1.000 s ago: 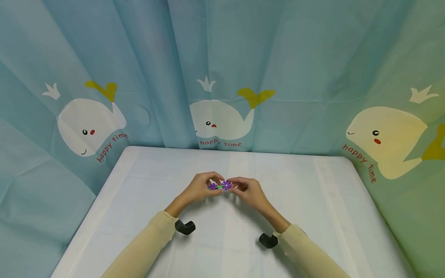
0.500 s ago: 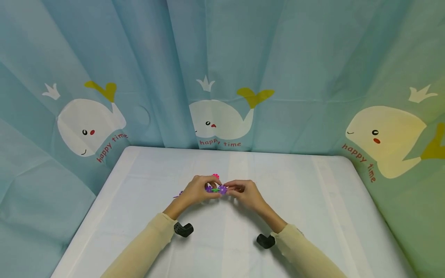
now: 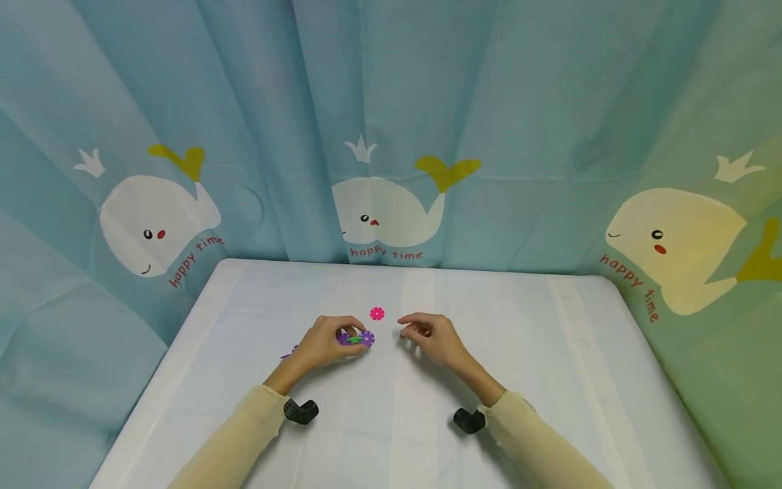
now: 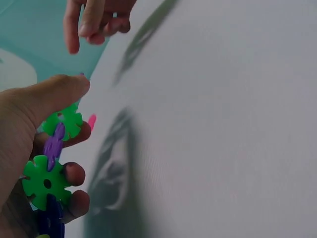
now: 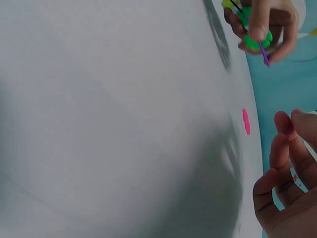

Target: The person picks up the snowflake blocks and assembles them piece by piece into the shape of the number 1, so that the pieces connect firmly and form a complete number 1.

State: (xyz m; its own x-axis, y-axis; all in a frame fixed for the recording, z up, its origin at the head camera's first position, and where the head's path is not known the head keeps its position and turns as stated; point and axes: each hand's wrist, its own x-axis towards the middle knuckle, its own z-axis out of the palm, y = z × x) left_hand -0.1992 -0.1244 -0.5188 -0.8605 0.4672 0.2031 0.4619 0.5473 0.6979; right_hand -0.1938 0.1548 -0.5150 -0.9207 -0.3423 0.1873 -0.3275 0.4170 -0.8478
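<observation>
My left hand (image 3: 322, 343) holds a chain of interlocking snowflake discs (image 3: 366, 338), pinched between thumb and fingers. Green discs (image 4: 38, 176) alternate with purple ones (image 4: 53, 145) in the left wrist view, and the chain's lower part lies against the palm, partly hidden. Behind the hand a purple end sticks out over the wrist. My right hand (image 3: 441, 341) hovers to the right, apart from the chain, its fingers loosely bent with nothing between them. Between and beyond the two hands, a single pink snowflake disc (image 3: 377, 313) lies on the table.
A white cloth covers the table (image 3: 519, 326), whose far edge meets a blue curtain (image 3: 525, 136) printed with whales. Black wrist devices hang below both cuffs, the left one (image 3: 301, 411) and the right one (image 3: 469, 421).
The right hand has let go of the chain's end disc. My left hand has moved left and slightly nearer with the chain, uncovering the pink disc. The right hand stays about where it was.
</observation>
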